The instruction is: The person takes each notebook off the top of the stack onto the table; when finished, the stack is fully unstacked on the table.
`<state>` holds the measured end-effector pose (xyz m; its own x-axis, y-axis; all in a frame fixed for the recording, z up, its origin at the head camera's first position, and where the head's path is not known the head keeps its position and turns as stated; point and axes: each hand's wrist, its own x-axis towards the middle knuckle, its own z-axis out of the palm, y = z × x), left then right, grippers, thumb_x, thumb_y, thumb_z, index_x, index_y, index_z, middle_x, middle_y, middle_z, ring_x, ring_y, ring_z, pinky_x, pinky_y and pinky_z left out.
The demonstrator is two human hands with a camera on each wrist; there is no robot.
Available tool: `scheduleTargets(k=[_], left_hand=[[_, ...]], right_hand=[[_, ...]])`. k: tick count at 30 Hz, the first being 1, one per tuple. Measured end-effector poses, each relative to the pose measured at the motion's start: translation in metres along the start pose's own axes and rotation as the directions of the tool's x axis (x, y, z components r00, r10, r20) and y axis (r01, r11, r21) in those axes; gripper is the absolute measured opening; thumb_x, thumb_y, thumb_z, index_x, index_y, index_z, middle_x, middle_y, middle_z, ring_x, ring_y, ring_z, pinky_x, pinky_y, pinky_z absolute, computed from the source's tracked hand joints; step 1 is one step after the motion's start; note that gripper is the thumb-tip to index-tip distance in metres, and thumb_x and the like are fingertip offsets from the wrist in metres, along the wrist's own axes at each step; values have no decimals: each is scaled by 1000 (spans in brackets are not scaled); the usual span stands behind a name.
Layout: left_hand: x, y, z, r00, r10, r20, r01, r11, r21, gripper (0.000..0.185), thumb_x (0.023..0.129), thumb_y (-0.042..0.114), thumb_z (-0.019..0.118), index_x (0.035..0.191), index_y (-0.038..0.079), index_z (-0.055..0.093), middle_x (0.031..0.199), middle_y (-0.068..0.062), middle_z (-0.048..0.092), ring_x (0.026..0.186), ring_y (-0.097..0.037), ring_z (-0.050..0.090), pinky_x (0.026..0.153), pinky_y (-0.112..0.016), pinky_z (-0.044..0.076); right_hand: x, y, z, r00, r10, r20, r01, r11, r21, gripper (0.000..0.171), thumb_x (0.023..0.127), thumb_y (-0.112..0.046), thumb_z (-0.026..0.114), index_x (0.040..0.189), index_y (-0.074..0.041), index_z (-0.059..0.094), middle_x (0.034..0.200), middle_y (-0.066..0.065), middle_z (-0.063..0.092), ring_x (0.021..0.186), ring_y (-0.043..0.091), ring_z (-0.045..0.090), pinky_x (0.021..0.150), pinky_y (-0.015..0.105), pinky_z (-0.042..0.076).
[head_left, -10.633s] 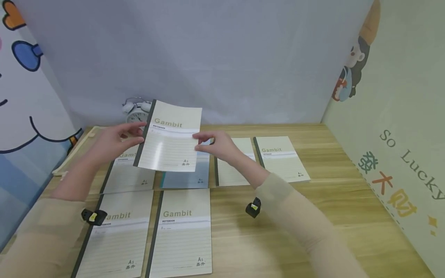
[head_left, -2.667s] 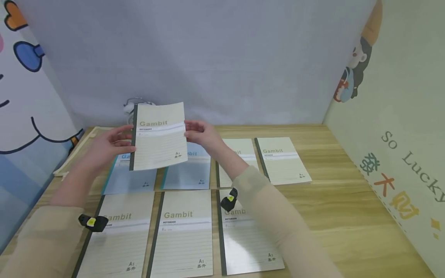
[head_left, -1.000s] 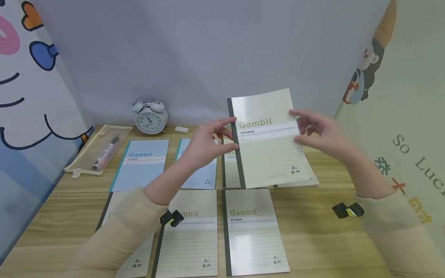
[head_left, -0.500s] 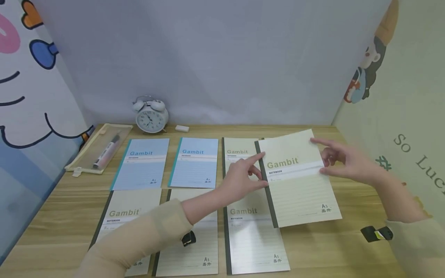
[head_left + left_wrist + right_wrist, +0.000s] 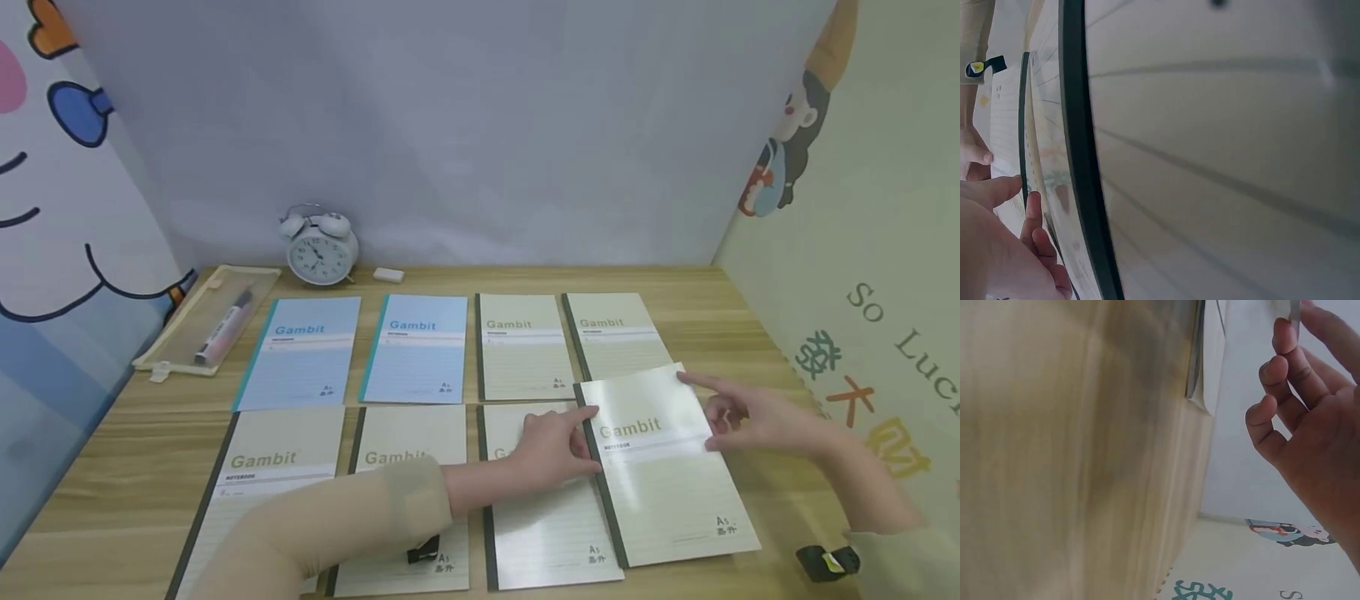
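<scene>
**Near the bench's right front corner, a cream notebook between my hands**

Toward the right front corner of the bench (image 5: pixel 757 333), the cream notebook (image 5: pixel 663 467) lies slightly askew, its dark spine on the left and its far edge lapping over the notebook behind it. My left hand (image 5: pixel 555 446) reaches across from the left, thumb and forefinger at the spine near the top, the other fingers loosely curled; whether it pinches or only touches I cannot tell. My right hand (image 5: pixel 750 412) is at the notebook's right edge with its fingers mostly extended and spread, fingertips against the cover, gripping nothing.

Just left of it, along the front edge, three more cream notebooks (image 5: pixel 393 492) lie side by side, my left sleeve over two of them. Behind those runs a second row: two blue notebooks (image 5: pixel 360 350) on the left, two cream ones (image 5: pixel 566 342) on the right.

Along the back edge stand an alarm clock (image 5: pixel 318 247) and a small white eraser (image 5: pixel 388 274). At the back left corner lies a clear pencil pouch (image 5: pixel 210 329) with a marker inside.
</scene>
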<state>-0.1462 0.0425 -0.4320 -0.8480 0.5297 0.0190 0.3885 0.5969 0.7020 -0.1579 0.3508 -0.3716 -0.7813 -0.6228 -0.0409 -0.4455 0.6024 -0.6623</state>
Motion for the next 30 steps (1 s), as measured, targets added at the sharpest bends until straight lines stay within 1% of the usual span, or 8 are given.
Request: scheduleTargets(k=[4,7,10,12,17,24,27,30], left_hand=[[2,4,9,999,-21,27,20,1000,21,71,74,30,80,137,14,50,62,22,59,69,7,52,89,-34,34],[3,9,11,999,-30,44,28,999,40,69,75,30,79,136,14,51,61,21,58,68,6,51,86,-33,33],[5,15,11,997,-35,64,30,997,71,67,75,30,79,134,14,53,60,20,57,68,4,51,82,-30,32],[6,18,12,996,-40,74,32,994,107,66,74,31,79,134,15,54,59,20,56,69,3,50,79,-28,31],[8,25,12,994,-50,99,31,982,189,65,74,34,79,132,16,55,57,19,55,68,-1,49,75,-27,29],[10,31,11,989,-51,141,17,972,234,63,76,34,78,132,15,56,55,16,54,68,-3,46,71,-24,27],[10,30,9,984,-44,173,4,975,223,63,77,31,77,133,15,54,57,16,54,68,-3,46,70,-23,28],[10,25,4,978,-18,208,-14,988,151,62,79,29,76,134,13,53,60,17,55,64,-1,48,72,-22,32]], right_hand=[[-7,11,8,999,22,45,-24,998,51,85,78,-15,77,146,0,28,75,-6,57,62,5,50,55,23,45],[-12,23,12,997,22,74,-29,996,88,86,78,-14,76,147,1,25,75,-5,57,63,6,52,57,24,47],[-17,32,16,996,1,87,-10,995,100,86,78,-12,75,146,4,24,75,-4,58,63,7,53,56,24,47],[-19,35,18,995,5,99,-16,995,103,86,78,-12,75,145,5,24,75,-4,58,63,6,53,56,24,47],[-19,34,19,988,77,137,-87,993,74,87,77,-18,77,145,5,27,75,-5,58,62,2,50,55,22,45],[-18,33,18,976,141,168,-146,989,19,87,77,-22,76,144,6,28,73,-6,57,62,1,48,54,21,42],[-17,35,18,969,173,175,-175,985,-6,87,78,-26,76,144,3,30,73,-6,57,62,2,48,54,21,42],[-16,35,15,964,198,177,-197,980,-26,87,77,-29,77,145,0,31,72,-6,57,62,2,48,55,21,42]])
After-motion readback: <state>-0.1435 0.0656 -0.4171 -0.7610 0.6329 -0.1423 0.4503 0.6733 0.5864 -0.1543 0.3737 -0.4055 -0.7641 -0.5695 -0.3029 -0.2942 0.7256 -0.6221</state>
